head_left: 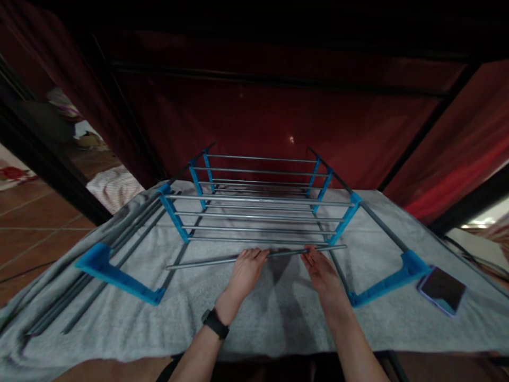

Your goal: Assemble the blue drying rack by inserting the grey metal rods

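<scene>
My left hand (249, 266), with a dark watch on its wrist, grips a thin grey metal rod (210, 262) near its middle. Farther along the same rod, my right hand (317, 263) holds it with the fingertips. The rod lies slightly slanted, its right end higher in the view, just in front of a partly built rack. Blue plastic brackets (342, 225) and grey crossbars (258, 216) make up that rack. Toward me, a blue bracket (119, 276) on the left and another blue bracket (392, 281) on the right have no crossbar between them.
Several loose grey rods (115, 265) lie along the left side of the grey cloth (262, 323) covering the table. A phone (443, 290) rests at the right, close to the bracket. Behind the rack hangs a dark red curtain (254, 116) with dark frame bars.
</scene>
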Action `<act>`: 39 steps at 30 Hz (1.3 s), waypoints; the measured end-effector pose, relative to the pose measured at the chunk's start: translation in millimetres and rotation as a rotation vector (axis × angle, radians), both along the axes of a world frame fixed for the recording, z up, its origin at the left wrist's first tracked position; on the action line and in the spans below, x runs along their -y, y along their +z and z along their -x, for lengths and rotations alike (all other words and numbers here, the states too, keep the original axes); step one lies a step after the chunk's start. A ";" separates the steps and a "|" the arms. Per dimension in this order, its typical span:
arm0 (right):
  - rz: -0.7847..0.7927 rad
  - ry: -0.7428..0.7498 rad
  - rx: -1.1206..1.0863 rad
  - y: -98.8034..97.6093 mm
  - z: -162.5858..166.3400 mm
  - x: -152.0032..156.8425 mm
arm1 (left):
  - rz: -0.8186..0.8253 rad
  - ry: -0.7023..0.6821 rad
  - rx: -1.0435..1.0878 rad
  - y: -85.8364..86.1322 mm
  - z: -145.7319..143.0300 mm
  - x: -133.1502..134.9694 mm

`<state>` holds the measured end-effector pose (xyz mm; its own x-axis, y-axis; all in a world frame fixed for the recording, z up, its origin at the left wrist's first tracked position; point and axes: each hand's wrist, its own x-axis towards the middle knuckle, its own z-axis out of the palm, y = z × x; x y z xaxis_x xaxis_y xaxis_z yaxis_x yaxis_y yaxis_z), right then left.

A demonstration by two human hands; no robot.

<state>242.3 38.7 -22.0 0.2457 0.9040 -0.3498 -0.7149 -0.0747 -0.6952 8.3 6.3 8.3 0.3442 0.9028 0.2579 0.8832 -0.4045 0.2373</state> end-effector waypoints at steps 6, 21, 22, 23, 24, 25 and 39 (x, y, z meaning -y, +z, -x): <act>0.037 -0.028 -0.049 -1.7 4.6 -1.1 | -0.016 -0.042 -0.058 20.0 6.6 -8.5; 0.108 -0.081 0.057 -22.4 -21.3 -15.4 | 0.105 -0.008 0.031 10.0 35.3 -14.6; 0.120 -0.078 0.052 -23.1 -24.0 -17.3 | 0.105 -0.004 0.034 8.7 37.8 -14.6; 0.137 -0.079 0.052 -23.2 -25.9 -18.8 | 0.104 0.001 0.037 7.5 40.4 -14.5; 0.155 -0.078 0.055 -22.8 -26.9 -19.9 | 0.101 0.006 0.041 6.6 43.1 -14.3; 0.173 -0.075 0.060 -21.9 -27.5 -20.7 | 0.096 0.013 0.044 6.1 46.1 -14.2; 0.256 -0.100 0.098 -20.0 -44.8 -27.8 | 0.072 0.136 0.065 11.5 97.4 -20.9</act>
<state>287.2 66.4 -42.0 0.3725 0.7592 -0.5337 -0.6582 -0.1893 -0.7287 -89.1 27.2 19.8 0.2019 0.9569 0.2085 0.9107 -0.2618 0.3195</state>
